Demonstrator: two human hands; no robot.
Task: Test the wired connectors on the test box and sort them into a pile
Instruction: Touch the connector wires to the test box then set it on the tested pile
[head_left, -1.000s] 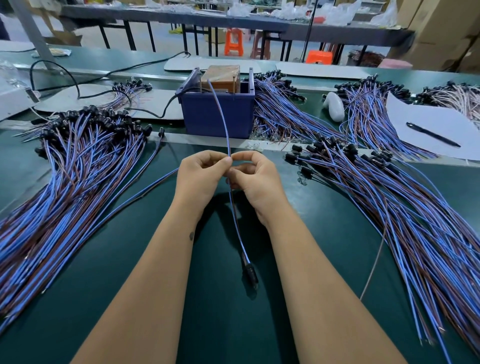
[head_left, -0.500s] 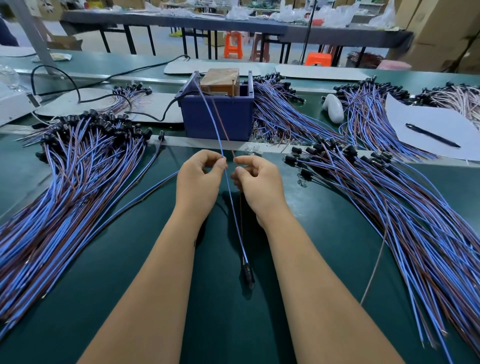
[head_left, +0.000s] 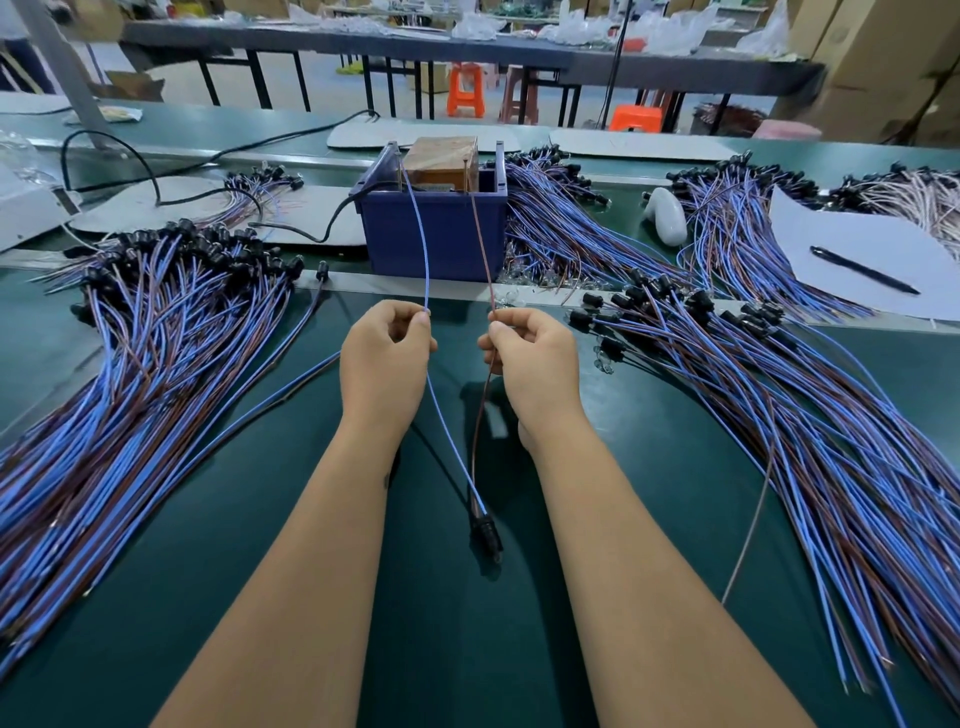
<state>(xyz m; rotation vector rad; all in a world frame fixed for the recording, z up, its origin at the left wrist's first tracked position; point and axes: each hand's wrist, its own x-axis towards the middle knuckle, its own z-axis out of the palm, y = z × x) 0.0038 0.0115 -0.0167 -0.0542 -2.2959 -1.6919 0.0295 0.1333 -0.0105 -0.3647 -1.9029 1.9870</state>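
My left hand (head_left: 384, 358) pinches a blue wire (head_left: 418, 239) and my right hand (head_left: 535, 358) pinches a brown wire (head_left: 480, 244). Both wires run up to the top of the test box (head_left: 441, 161), a brown block sitting in a dark blue bin (head_left: 436, 234). Below my hands the two wires join at a black connector (head_left: 485, 532) lying on the green table (head_left: 447, 623). A large pile of wired connectors (head_left: 135, 353) fans out at the left, and another pile (head_left: 810, 415) spreads at the right.
More wire bundles (head_left: 566, 228) lie behind the bin. A white sheet (head_left: 862, 249) with a black pen (head_left: 862, 270) sits at the far right, a white rounded object (head_left: 665, 213) beside it. A black cable (head_left: 156, 182) loops at the back left. A lone brownish wire (head_left: 748, 530) lies right of my right arm.
My hands have moved apart, separating the blue and brown wires, whose upper ends now reach two spots on the test box. The connector stays on the table.
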